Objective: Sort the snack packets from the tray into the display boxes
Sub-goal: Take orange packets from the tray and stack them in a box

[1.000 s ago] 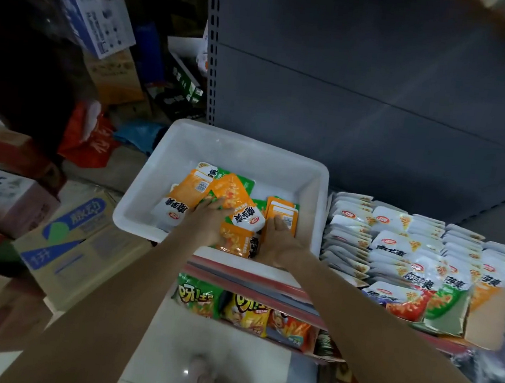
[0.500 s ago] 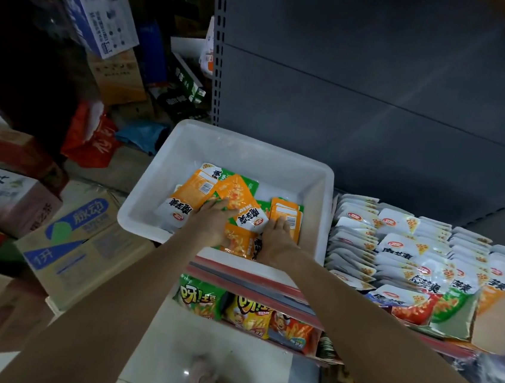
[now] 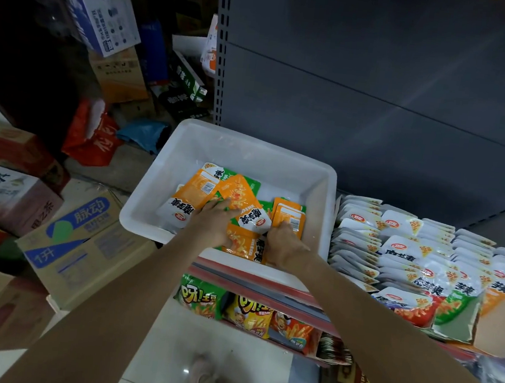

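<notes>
Head view: a white tray (image 3: 319,198) is seen on the shelf edge, left of the display boxes (image 3: 462,319), which are already packed with upright white packets. Loose snack packets (image 3: 243,203), orange and green, are piled in the near half of the tray, overlapping at mixed angles. The left hand (image 3: 215,223) is laid on the pile, fingers fairly straight and spread over an orange packet; nothing is seen pinched. The right hand (image 3: 283,244) is set at the near end of a small stack of orange packets (image 3: 289,218), fingers curled down onto it; whether the stack is actually pinched cannot be told, as the fingertips are hidden under the knuckles.

Handling, judged: the packets are likely light, flat, soft foil pouches, slippery against each other, so they would best be taken by a sealed edge or squared up as a small stack. Crushing is little risk; sliding out of a stack is.

Hard to make out: green packets are mostly buried under orange ones, so the count is unclear. The display-box walls are hidden by stock except at the near right. The lower shelf with chip bags (image 3: 248,312) is dim and partly cut off.
</notes>
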